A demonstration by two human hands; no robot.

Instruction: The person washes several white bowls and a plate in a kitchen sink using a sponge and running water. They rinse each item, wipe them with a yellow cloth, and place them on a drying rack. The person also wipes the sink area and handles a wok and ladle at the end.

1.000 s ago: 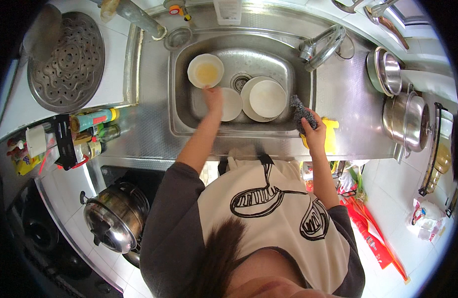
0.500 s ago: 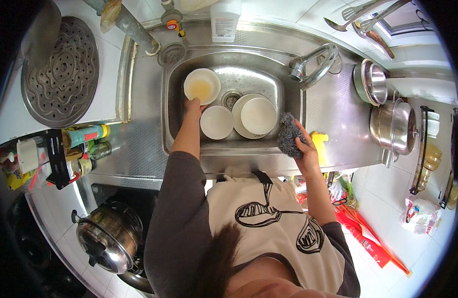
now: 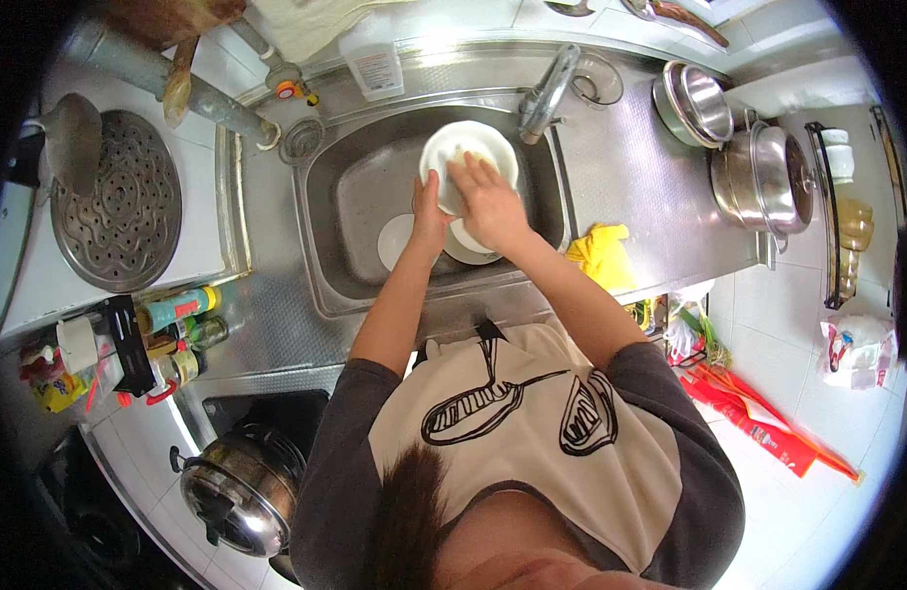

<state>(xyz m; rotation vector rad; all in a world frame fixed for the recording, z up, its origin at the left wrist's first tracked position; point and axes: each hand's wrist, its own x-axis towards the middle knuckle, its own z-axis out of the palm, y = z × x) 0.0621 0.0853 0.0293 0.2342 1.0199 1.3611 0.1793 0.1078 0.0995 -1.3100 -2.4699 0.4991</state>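
Observation:
My left hand (image 3: 431, 214) grips the near left side of a white bowl (image 3: 500, 147), held tilted over the sink (image 3: 355, 192) close to the tap (image 3: 549, 93). Inside that bowl lies my right hand (image 3: 491, 205), its fingers stretched out and touching the inner surface. Below my forearms, another white bowl (image 3: 394, 239) rests on the sink floor. Beside it, further white dishware (image 3: 465, 246) is mostly hidden by my hands. The grey scrubber does not show.
Right of the sink lies a yellow cloth or glove (image 3: 601, 258). Steel bowls (image 3: 707, 103) and a steel pot (image 3: 768, 182) stand farther right. A white bottle (image 3: 375, 69) is behind the sink, with a glass bowl (image 3: 599, 79) beside the tap.
The held bowl has moved right, toward the tap, and the yellowish liquid no longer shows as a pool. My right hand has gone from holding the grey scrubber to lying in the bowl.

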